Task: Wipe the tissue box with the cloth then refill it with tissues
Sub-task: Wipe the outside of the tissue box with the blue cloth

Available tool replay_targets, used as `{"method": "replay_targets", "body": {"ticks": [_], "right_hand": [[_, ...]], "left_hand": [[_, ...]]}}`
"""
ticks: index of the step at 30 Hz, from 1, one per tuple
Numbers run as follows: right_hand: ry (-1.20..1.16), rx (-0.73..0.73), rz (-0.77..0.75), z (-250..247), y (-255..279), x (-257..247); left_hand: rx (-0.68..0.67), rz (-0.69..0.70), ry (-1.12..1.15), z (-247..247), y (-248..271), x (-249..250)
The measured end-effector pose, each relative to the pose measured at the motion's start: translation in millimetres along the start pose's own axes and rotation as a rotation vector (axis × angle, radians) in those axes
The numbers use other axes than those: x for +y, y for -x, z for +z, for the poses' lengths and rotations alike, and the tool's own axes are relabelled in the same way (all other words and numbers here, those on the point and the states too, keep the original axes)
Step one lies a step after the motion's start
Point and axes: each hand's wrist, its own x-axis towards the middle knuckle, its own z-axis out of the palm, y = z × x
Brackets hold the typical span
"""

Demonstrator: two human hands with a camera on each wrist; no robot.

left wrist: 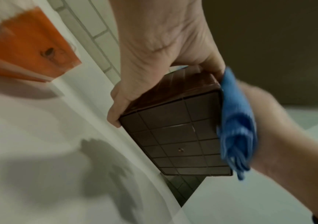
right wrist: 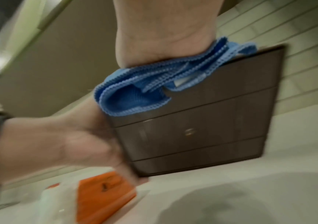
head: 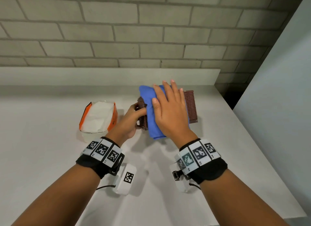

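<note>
Pale grey countertop (head: pixel 50 158) fills my head view, backed by a low upstand and a wall of light bricks (head: pixel 117 32). Nearest to me are both forearms, each with a black wristband carrying square printed markers. Beyond them, my left hand (head: pixel 130 119) grips the near left end of the brown ribbed tissue box (head: pixel 191 106), thumb and fingers curled round its edge; the left wrist view shows the box lifted off the counter and tilted, its gridded underside (left wrist: pixel 175 136) exposed. My right hand (head: pixel 170 111) lies flat on top of the box with fingers straight and slightly spread, pressing a folded blue cloth (head: pixel 151 108) against the upper face. In the right wrist view the cloth's stitched edges (right wrist: pixel 135 97) bunch under the heel of the palm and hang over the box's smooth side. Left of the box, just beside my left hand, sits an opened orange-and-white pack of tissues (head: pixel 99 116) on the counter. Farther right stands a plain pale panel (head: pixel 277 91).
</note>
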Motion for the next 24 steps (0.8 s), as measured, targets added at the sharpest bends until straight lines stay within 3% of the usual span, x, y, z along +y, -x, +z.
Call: {"method": "replay_targets", "body": {"ticks": [8,14,18,24], "right_hand": [[0.031,0.040,0.105,-4,-2,39],[0.003,-0.021,-0.036,3,7,12],[0.033,0.001,-0.101,-1,4,19],[-0.070,0.016,0.090,-5,0,46]], "left_hand": [[0.053,-0.056,0.029,-16,5,3],[0.036,-0.040,0.027,-10,4,6],[0.024,-0.024,0.031,-12,5,6],[0.076,-0.014,0.067,-24,3,0]]}}
